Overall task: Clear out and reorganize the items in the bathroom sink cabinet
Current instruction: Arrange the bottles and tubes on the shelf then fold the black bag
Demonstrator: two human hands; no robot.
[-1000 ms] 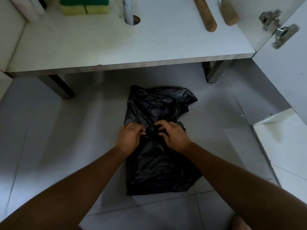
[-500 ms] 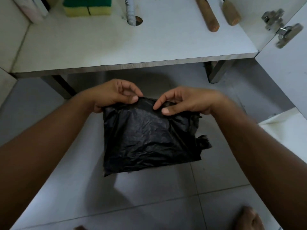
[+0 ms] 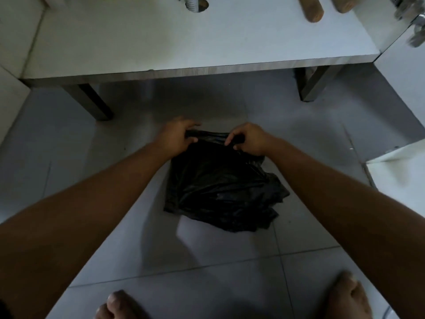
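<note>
View from a head camera looking down at a grey tiled floor in front of an open sink cabinet. Two bare arms reach forward from the bottom corners. The left hand and the right hand are both pinched closed on the far edge of a black plastic bag, one hand at each end of that edge, with the edge bunched into a thin roll between them. The rest of the bag spreads toward the viewer in crumpled folds, its near end wrinkled and slightly blurred; whether it lies flat on the tiles or hangs just above them is unclear. Beyond the hands is the white cabinet shelf, raised on dark legs. On the shelf, at the top edge of the view, a ribbed drain pipe passes through a round hole, and the ends of two wooden handles lie to the right. A metal door hinge shows at the upper right, blurred. Bare toes appear at the bottom edge.
</note>
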